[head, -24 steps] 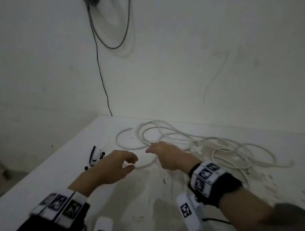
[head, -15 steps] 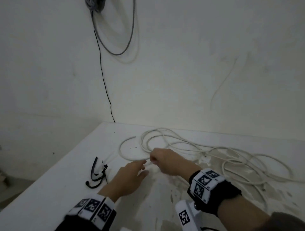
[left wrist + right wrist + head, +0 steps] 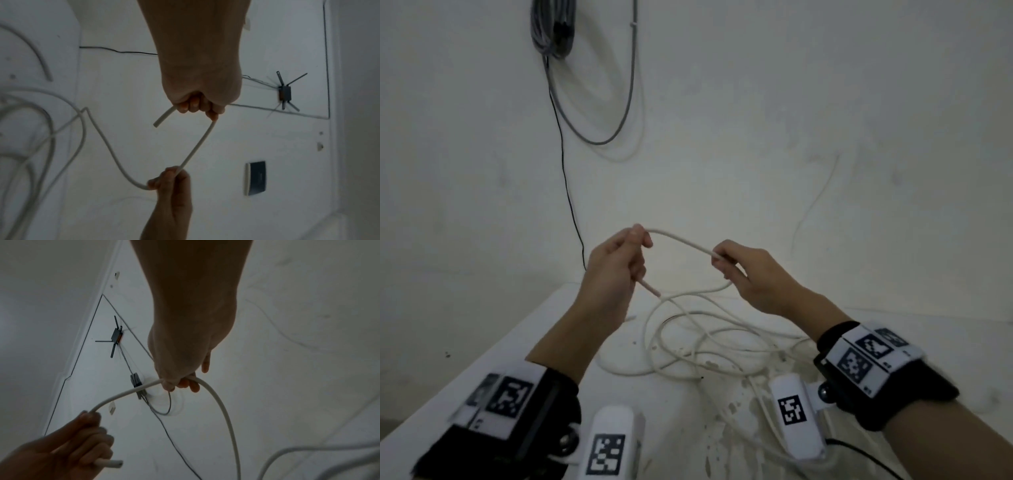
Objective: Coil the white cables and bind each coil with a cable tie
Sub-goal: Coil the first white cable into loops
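The fingers (image 3: 190, 105) of the left hand (image 3: 613, 270) are curled round the white cable (image 3: 681, 241) just behind its cut end, which pokes out below the fist; the fingers of the right hand (image 3: 750, 274) pinch the same cable a little further along; a short arched span runs between the two hands.

Half a second ago both hands were low over the desk (image 3: 482, 356), the right closing on the cable, the left reaching in with nothing held; now both are raised in front of the wall with the cable end lifted clear. The free end is therefore found and secured, which is judged to be the starting point for winding the first loop.

Beyond the right hand the cable drops to the desk and joins a loose tangle of overlapping loops; it is smooth, round and pale, fairly stiff in the way it holds its curve; no coil is formed, and no cable tie shows in the current views.
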A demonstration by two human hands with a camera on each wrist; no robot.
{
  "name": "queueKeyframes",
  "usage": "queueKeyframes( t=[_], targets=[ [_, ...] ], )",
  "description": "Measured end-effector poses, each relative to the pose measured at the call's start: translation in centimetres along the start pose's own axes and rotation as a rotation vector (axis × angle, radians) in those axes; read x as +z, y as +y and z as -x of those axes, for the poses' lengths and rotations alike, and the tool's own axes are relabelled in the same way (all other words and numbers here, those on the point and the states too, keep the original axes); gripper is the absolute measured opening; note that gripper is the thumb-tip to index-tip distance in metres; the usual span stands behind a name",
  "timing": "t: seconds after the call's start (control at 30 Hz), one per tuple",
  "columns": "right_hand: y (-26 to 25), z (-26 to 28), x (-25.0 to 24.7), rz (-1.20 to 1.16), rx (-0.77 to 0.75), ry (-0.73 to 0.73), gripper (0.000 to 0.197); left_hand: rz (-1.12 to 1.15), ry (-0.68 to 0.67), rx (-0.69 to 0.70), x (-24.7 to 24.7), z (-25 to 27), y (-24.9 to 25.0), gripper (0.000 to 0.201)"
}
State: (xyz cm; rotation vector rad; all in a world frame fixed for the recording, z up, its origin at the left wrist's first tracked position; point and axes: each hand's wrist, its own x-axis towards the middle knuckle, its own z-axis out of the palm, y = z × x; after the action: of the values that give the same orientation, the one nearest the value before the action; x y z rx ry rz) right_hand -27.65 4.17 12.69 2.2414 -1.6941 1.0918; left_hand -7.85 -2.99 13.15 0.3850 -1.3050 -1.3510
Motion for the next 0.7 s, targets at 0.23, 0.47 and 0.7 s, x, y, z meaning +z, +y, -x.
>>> queueKeyframes(
  t=[0.23,0.47,0.7],
  targets=[
    [0.9,-0.1,-3.9,0.004,0.175,-0.007,0.015,0.434,0.017,-0.035,0.7,-1.4,3.8,0.034],
    [-0.6,-1.2,-10.3,0.168,0.056,0.830,0.019,0.154,-0.167,-0.050,2.9,1.3,1.3,0.029],
    [-4.5,2.1,-8.7,-0.203,0.329,0.324,0.016,0.530,-0.149,-0.318,5.0,2.9,-0.3,0.035]
  ],
)
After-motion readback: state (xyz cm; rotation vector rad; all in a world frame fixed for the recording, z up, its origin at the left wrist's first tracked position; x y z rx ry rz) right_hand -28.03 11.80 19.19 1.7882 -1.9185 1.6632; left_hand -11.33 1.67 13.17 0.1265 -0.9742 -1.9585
